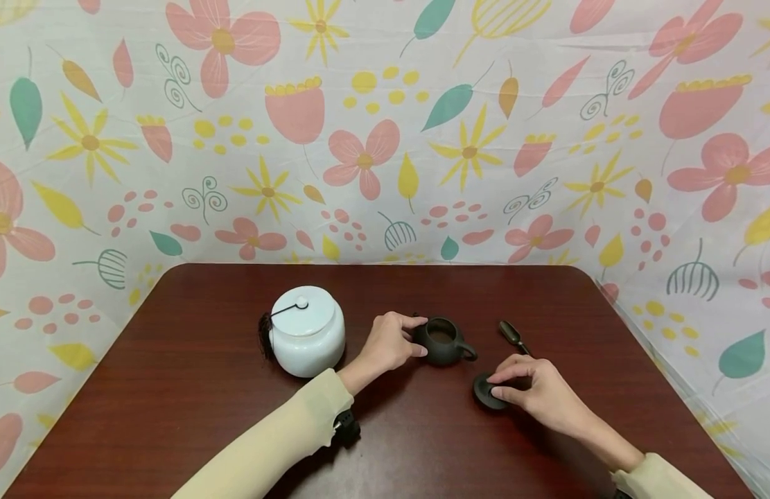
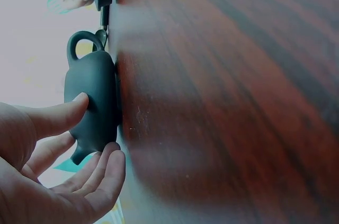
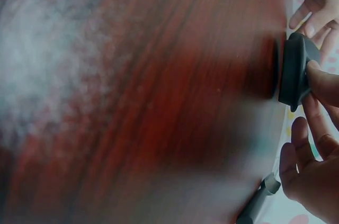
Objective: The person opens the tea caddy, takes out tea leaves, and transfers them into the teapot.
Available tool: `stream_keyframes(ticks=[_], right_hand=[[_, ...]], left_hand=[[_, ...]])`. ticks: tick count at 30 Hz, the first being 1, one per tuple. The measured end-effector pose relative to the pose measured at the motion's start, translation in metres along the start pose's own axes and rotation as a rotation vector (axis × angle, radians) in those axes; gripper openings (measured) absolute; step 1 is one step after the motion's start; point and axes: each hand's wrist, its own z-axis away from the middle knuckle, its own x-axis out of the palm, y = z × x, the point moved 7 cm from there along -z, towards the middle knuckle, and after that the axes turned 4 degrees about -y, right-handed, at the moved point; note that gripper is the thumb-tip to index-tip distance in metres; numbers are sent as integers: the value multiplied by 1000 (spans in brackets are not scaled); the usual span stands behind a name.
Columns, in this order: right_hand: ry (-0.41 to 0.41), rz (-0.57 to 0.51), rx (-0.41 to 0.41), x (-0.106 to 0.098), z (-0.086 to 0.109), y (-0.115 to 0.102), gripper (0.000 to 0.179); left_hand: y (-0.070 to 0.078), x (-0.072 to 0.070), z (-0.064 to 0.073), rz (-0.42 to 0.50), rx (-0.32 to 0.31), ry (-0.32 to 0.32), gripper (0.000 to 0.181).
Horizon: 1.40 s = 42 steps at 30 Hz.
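A small dark teapot [image 1: 443, 346] stands upright on the table with its top uncovered and its handle toward the right. My left hand [image 1: 391, 342] holds it from the spout side; in the left wrist view the thumb lies on the body of the teapot [image 2: 95, 86] and the fingers are around the spout end. To the right and nearer to me, my right hand [image 1: 540, 395] pinches the knob of a round dark lid [image 1: 486, 393]. In the right wrist view the lid [image 3: 291, 70] appears just off the tabletop, apart from the teapot.
A white lidded jar [image 1: 308, 333] with a dark cord and tassel stands left of the left hand. Behind the right hand lies a small dark tea scoop [image 1: 511, 333]. The brown table [image 1: 204, 416] ends at a flower-patterned cloth [image 1: 366, 208].
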Motion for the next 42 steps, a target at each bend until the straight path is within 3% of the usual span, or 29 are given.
stream_keyframes(ticks=[5, 29, 42], right_hand=[[7, 16, -28, 2, 0, -3, 21], [-11, 50, 10, 5, -2, 2, 22], [-2, -25, 10, -2, -6, -14, 22]], left_hand=[[1, -1, 0, 3, 4, 1, 55], [0, -1, 1, 13, 9, 0, 54], [-2, -3, 4, -17, 5, -6, 55]])
